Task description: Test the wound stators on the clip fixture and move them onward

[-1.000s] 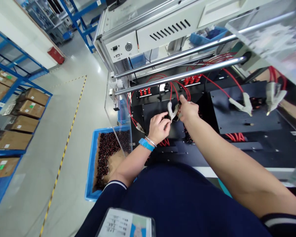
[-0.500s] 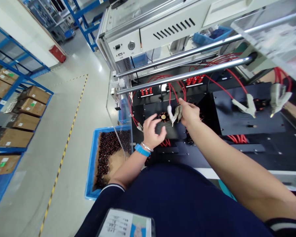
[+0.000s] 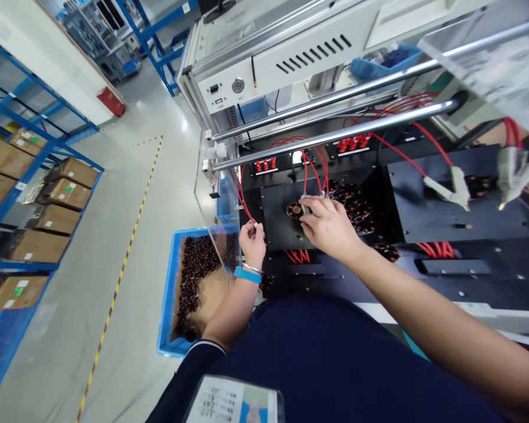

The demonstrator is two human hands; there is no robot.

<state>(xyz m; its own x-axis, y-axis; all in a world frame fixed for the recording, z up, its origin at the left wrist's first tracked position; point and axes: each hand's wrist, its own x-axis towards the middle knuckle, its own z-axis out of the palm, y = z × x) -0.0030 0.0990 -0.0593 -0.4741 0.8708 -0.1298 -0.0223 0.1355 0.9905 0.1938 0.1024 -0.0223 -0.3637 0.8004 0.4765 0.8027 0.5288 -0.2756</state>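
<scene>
A round motor stator with copper windings (image 3: 294, 210) lies on the black panel (image 3: 277, 232) in front of me. My right hand (image 3: 330, 228) is closed around a pale clip (image 3: 305, 207) with red wires, right beside the stator. The fingers cover most of that clip. To the left, my left hand (image 3: 253, 245) pinches the small end of a red-wired clip lead (image 3: 252, 220); its tip is largely hidden by the fingers. Many similar stators (image 3: 352, 205) are heaped on the black surface beyond my right hand.
A blue bin (image 3: 165, 294) full of dark small parts stands at lower left by a clear plastic panel. Metal rails (image 3: 335, 136) cross above the work surface. More white clips (image 3: 456, 188) hang at right. Boxes (image 3: 55, 218) fill a blue rack at far left.
My left hand has moved left and down from beside the stator and closed on the lead's end. My right hand has come left and lower, its fingers now next to the stator.
</scene>
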